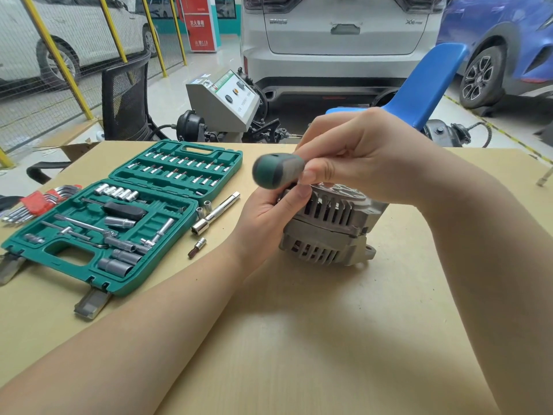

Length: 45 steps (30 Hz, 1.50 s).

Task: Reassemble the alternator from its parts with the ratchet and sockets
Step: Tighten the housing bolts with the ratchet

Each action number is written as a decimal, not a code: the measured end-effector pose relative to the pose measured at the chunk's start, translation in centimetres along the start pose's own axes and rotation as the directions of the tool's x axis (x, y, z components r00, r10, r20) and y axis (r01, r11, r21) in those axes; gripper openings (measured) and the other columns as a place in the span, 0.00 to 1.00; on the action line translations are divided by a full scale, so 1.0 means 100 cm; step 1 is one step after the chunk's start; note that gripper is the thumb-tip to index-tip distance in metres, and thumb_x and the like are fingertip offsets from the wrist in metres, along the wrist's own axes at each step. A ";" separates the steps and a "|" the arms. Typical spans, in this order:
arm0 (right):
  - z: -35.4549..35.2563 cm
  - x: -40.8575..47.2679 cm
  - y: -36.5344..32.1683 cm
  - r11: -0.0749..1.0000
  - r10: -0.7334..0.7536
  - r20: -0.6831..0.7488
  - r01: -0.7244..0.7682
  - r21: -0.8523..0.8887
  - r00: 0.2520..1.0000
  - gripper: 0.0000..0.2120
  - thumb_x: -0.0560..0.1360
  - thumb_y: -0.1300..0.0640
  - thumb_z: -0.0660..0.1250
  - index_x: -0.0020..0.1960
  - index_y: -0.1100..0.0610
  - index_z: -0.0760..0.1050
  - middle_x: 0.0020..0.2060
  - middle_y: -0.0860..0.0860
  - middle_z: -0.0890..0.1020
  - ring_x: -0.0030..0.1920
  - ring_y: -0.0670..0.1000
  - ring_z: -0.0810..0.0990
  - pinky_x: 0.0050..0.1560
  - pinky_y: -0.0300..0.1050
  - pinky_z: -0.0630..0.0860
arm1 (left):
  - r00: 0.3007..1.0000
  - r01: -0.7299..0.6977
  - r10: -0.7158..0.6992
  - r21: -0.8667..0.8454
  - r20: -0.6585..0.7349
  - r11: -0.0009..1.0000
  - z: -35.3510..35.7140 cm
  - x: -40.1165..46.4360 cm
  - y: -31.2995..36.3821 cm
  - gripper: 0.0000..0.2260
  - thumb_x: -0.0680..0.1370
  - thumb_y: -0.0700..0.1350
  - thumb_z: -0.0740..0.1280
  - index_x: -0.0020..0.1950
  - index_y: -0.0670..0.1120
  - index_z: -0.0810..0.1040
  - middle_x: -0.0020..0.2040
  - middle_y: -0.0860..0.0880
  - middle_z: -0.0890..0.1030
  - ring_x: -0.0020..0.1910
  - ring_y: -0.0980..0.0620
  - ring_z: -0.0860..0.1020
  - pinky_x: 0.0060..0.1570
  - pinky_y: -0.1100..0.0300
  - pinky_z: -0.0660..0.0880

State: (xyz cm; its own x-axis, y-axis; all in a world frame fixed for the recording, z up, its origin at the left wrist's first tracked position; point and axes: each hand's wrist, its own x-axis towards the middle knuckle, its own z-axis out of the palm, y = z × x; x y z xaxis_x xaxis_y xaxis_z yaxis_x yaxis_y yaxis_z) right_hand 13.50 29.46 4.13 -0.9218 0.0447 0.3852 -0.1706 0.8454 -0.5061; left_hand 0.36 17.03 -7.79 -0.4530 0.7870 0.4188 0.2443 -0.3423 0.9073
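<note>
A grey finned alternator stands on the tan table, right of centre. My left hand clasps its upper left side, thumb on the top rim. My right hand hovers over the alternator's top and pinches a tool with a green and grey handle, which is blurred and points left toward me. The tool's working end is hidden under my right hand.
An open green socket case lies at the left with sockets and bits. Beside it lie an extension bar, loose sockets, a bit socket and red-held hex keys. Chairs, a test bench and parked cars stand beyond the table.
</note>
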 end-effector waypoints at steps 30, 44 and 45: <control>0.039 0.031 -0.021 0.727 0.323 -0.397 -0.494 -0.477 0.859 0.25 0.76 0.32 0.64 0.34 0.52 0.69 0.32 0.48 0.74 0.39 0.57 0.76 0.32 0.42 0.59 | 0.999 -0.014 0.015 0.036 -0.042 0.999 0.009 -0.002 0.007 0.09 0.79 0.60 0.70 0.57 0.71 0.83 0.64 0.52 0.84 0.67 0.48 0.81 0.70 0.44 0.77; 0.000 0.008 -0.028 0.935 0.095 0.020 -0.082 -0.346 0.995 0.08 0.76 0.45 0.70 0.49 0.44 0.86 0.41 0.44 0.82 0.44 0.46 0.78 0.47 0.47 0.74 | 1.000 -0.004 0.003 0.078 0.010 0.997 0.004 0.000 0.001 0.09 0.81 0.63 0.66 0.58 0.69 0.84 0.60 0.52 0.84 0.64 0.45 0.80 0.67 0.39 0.76; -0.003 0.006 -0.030 0.940 0.092 0.041 -0.073 -0.334 0.995 0.06 0.75 0.46 0.72 0.49 0.44 0.86 0.42 0.43 0.82 0.45 0.46 0.78 0.48 0.48 0.75 | 1.000 -0.003 0.002 0.077 0.009 0.997 0.004 0.000 0.001 0.08 0.81 0.63 0.67 0.57 0.69 0.84 0.59 0.54 0.84 0.63 0.48 0.80 0.65 0.42 0.77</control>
State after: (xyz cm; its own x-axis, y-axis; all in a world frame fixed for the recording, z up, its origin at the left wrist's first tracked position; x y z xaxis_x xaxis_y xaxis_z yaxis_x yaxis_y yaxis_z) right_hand 13.60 27.13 6.11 -0.9471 0.1004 0.3049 0.0234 0.9689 -0.2465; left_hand 0.73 17.19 -7.74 -0.4443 0.7910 0.4206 0.3110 -0.3041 0.9005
